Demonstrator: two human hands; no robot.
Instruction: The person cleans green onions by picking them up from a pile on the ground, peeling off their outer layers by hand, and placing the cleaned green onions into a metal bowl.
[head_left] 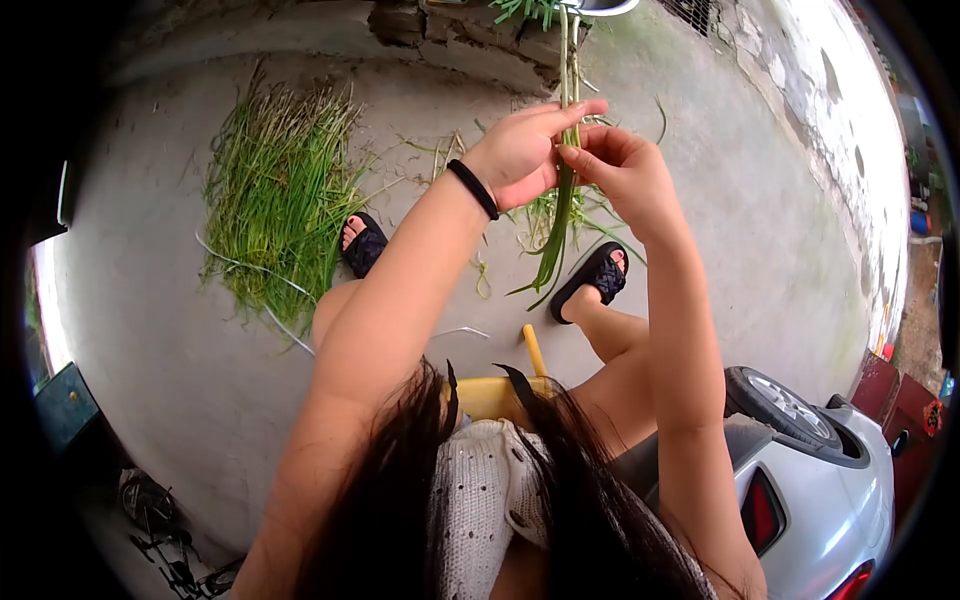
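A few long stalks that look like scallions [564,205] hang between my hands, pale stems up and dark green leaves trailing down. My left hand [525,150], with a black band on its wrist, is closed around them, thumb stretched across the stems. Just below and to the right, my right hand [628,172] pinches the same stalks between thumb and fingertips. On the ground beneath lie scattered leaf scraps [540,215], partly hidden by my hands. A large heap of similar greens [285,190] is spread on the left.
A pale basin [600,8] with cut greens [525,8] beside it is at the top edge, near a low broken ledge [470,60]. Sandalled feet flank the scraps. A yellow stool [490,395] is below me; a silver toy car [830,480] stands at right.
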